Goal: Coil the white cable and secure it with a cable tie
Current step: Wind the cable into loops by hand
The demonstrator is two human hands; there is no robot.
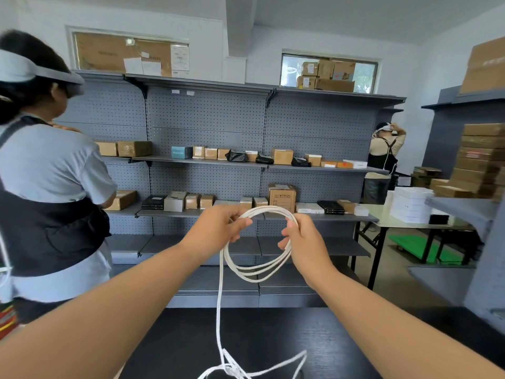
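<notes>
there, white cable (255,272) in both hands

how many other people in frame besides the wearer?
2. One person stands close at the left, facing the shelves; a second person stands at the far right end of the shelves, hands raised to the head. More may be out of view.

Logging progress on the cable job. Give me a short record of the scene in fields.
coil: several white loops, held up in the air
left hand: grips coil's upper left
right hand: grips coil's right side
loose cable: hangs from coil to table, tangled there
cable tie: none seen
behind: shelves with boxes; person at left
</notes>
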